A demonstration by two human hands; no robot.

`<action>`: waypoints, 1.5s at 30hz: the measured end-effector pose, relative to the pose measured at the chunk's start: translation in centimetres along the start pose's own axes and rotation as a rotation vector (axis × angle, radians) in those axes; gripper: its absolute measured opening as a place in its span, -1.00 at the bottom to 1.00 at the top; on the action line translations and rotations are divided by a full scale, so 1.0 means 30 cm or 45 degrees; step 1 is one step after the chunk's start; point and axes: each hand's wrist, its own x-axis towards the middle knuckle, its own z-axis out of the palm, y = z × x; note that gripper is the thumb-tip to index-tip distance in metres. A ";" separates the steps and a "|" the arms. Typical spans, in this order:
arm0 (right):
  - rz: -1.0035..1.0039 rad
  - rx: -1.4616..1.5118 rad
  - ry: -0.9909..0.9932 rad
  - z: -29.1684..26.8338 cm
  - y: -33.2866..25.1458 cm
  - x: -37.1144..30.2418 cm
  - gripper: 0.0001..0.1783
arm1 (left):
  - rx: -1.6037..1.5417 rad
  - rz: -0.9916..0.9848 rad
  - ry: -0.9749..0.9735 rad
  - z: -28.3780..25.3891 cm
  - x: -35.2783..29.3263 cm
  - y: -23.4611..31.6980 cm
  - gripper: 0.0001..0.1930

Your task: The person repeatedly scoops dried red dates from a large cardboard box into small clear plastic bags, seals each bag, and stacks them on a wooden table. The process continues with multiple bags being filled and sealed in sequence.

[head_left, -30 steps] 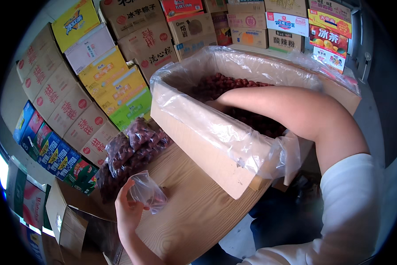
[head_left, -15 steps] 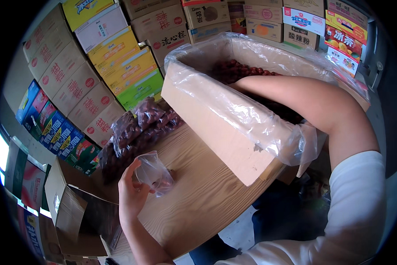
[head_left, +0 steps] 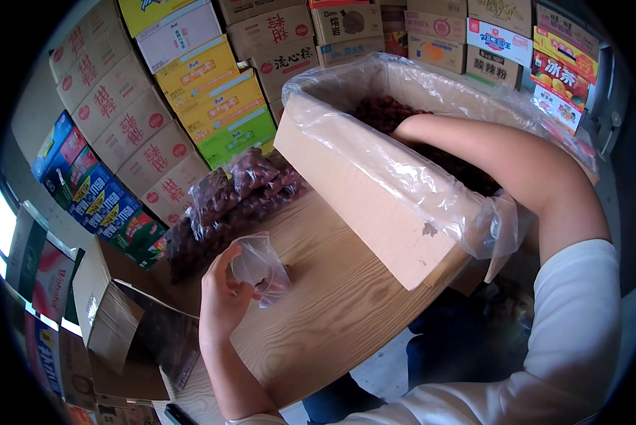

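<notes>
My left hand [head_left: 226, 294] grips the rim of a clear plastic bag [head_left: 270, 263] over the wooden table, its fingers curled at the bag's mouth. Something small and dark red shows low in this bag. Inside a large cardboard box [head_left: 353, 188], lined with a clear plastic sheet [head_left: 410, 159], lies a heap of dark red dates [head_left: 383, 112]. Over the box's near side reaches my right arm, and my right hand [head_left: 411, 131] is down among the dates. Its fingers are hidden, so their grip does not show.
Filled bags of dates [head_left: 226, 202] are piled on the table [head_left: 318, 297] beyond my left hand. An open carton [head_left: 112, 322] stands at the left. Stacked cartons [head_left: 134, 120] line the wall behind.
The view has shifted slightly, so the scene sits a little farther right. My left hand still holds the bag, and my right hand stays inside the box.
</notes>
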 end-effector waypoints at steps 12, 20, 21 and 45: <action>0.284 0.230 -0.170 -0.028 0.053 -0.114 -0.17 | -0.071 0.069 -0.067 -0.005 -0.010 -0.003 -0.37; 0.206 0.203 -0.344 -0.013 0.004 -0.310 -0.01 | -0.081 0.075 -0.080 -0.013 -0.020 -0.009 -0.37; 0.085 0.209 -0.415 -0.016 0.038 -0.314 0.01 | -0.082 0.072 -0.080 -0.012 -0.022 -0.009 -0.37; -0.170 0.058 0.167 0.144 0.040 -0.370 -0.15 | -0.098 0.098 -0.096 0.005 -0.016 -0.002 -0.41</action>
